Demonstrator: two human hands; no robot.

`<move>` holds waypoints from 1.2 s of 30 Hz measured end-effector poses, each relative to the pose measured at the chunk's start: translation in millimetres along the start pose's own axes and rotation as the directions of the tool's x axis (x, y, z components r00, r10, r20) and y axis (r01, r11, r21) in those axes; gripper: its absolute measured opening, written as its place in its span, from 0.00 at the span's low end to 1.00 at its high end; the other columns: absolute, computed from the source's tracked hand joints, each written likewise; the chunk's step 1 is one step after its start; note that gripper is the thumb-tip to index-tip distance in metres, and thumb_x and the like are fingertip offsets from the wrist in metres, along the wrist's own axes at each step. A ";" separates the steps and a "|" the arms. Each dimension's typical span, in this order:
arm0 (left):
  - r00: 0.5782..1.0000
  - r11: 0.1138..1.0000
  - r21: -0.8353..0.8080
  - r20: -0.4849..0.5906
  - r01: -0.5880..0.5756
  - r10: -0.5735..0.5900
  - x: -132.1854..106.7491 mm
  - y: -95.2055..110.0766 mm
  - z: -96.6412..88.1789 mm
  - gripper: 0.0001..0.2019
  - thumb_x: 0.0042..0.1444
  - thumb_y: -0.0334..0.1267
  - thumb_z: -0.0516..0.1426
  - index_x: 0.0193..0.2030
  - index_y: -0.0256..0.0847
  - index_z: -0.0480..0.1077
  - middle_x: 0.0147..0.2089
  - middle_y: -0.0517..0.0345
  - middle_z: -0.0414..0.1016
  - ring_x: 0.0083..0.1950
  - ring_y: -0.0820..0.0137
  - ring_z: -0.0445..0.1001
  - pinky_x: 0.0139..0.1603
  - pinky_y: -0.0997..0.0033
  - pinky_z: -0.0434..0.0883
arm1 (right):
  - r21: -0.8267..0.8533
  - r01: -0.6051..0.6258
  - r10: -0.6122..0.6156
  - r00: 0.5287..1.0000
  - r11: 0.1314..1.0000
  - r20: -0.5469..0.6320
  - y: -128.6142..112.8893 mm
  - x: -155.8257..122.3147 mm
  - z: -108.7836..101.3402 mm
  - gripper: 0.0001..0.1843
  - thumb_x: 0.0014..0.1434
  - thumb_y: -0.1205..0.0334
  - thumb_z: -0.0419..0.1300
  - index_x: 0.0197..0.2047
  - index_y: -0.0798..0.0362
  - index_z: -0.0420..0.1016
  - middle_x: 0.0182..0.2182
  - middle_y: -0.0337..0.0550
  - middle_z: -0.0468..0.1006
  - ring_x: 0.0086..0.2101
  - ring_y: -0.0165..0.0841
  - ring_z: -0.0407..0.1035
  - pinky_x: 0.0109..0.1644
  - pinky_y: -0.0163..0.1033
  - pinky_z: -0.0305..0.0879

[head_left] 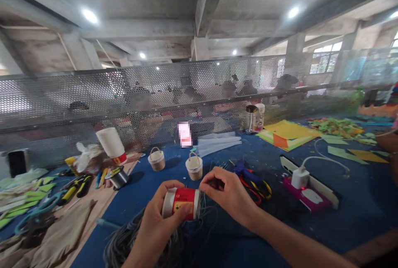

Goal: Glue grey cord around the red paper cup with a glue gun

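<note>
My left hand [160,218] grips a red and white paper cup [182,203], held on its side over the blue table [357,214]. My right hand [226,191] is at the cup's open rim, fingers pinched on thin grey strands [203,210] that run down past the cup. A coil of the same grey cord [124,243] lies below my left wrist. Two small woven baskets with handles [156,159] [194,166] stand just beyond my hands.
A blue glue gun [245,173] and red-yellow pliers [259,187] lie right of my hands. A power strip with white charger [303,179] and coloured paper sheets [287,133] sit at right. Stacked paper cups [111,145], tools and brown paper at left. A perforated metal screen [124,93] runs across the back, people behind it.
</note>
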State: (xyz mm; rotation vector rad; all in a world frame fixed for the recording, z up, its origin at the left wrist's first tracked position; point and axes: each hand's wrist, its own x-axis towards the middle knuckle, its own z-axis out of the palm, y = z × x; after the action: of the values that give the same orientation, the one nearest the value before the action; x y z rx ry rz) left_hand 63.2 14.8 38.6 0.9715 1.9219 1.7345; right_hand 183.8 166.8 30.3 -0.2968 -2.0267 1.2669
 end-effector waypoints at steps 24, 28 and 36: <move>0.999 0.999 0.013 0.023 -0.038 0.038 -4.6 4.0 -2.3 0.21 0.46 0.48 0.66 0.44 0.45 0.65 0.27 0.68 0.71 0.24 0.75 0.63 0.25 0.79 0.61 | 0.125 -0.160 0.144 0.982 0.979 0.123 -2.3 6.3 -5.9 0.04 0.57 0.64 0.66 0.34 0.56 0.80 0.26 0.36 0.76 0.27 0.27 0.65 0.30 0.32 0.58; 0.999 0.999 0.023 0.032 -0.042 0.041 -4.7 2.6 -3.1 0.21 0.46 0.48 0.66 0.44 0.46 0.65 0.26 0.67 0.71 0.23 0.75 0.62 0.24 0.79 0.60 | 0.148 -0.171 0.152 0.979 0.974 0.132 1.2 7.7 -6.2 0.03 0.56 0.64 0.66 0.33 0.56 0.80 0.25 0.37 0.76 0.27 0.27 0.66 0.30 0.32 0.59; 0.997 0.997 0.001 0.028 -0.072 0.072 -3.0 -6.3 -5.5 0.21 0.46 0.48 0.67 0.44 0.46 0.66 0.28 0.67 0.72 0.24 0.76 0.62 0.24 0.80 0.60 | 0.175 -0.174 0.147 0.976 0.969 0.158 6.8 8.0 -7.4 0.05 0.56 0.62 0.67 0.33 0.56 0.80 0.26 0.37 0.77 0.27 0.28 0.67 0.31 0.32 0.60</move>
State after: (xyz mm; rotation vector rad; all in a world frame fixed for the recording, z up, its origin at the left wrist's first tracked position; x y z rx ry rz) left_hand 60.0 8.8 32.9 1.0729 1.8938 1.7492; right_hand 181.9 179.5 29.9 -0.2920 -2.0160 1.6106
